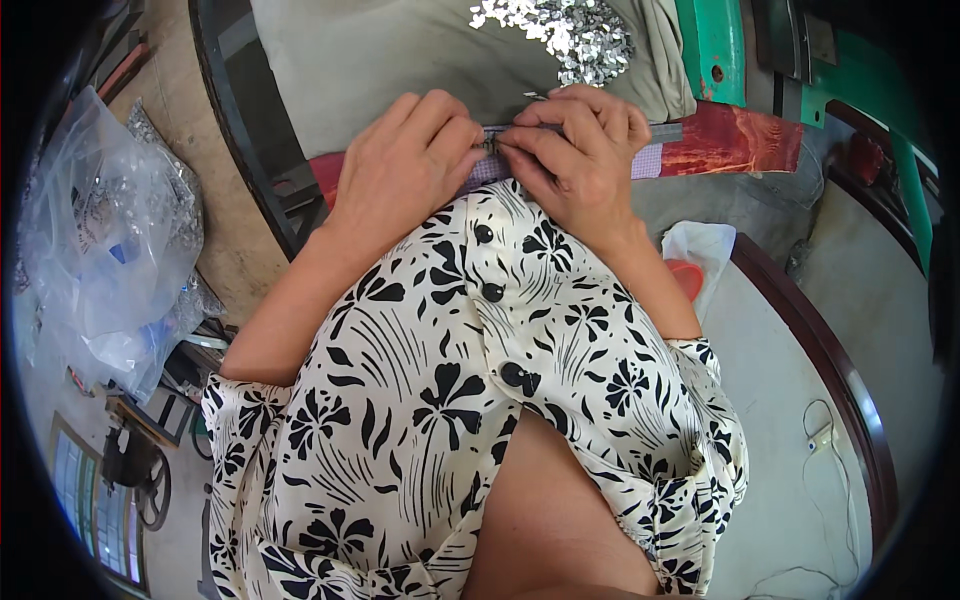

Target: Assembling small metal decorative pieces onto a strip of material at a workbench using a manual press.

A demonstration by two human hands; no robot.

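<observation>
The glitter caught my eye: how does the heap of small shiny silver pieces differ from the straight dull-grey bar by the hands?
The heap of small shiny silver pieces is many loose bits; the straight dull-grey bar looks like one long strip. The heap glints brightly, while the bar hardly shines. The heap lies uncovered on the wrinkled grey-green cloth; the bar is partly hidden by the right hand. Both are greyish in tone.

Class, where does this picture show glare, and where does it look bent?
Head view: white glints on the pile of small shiny pieces; head view: a glare streak on the dark brown rail, which looks bowed near the rim; head view: black corners.
</observation>
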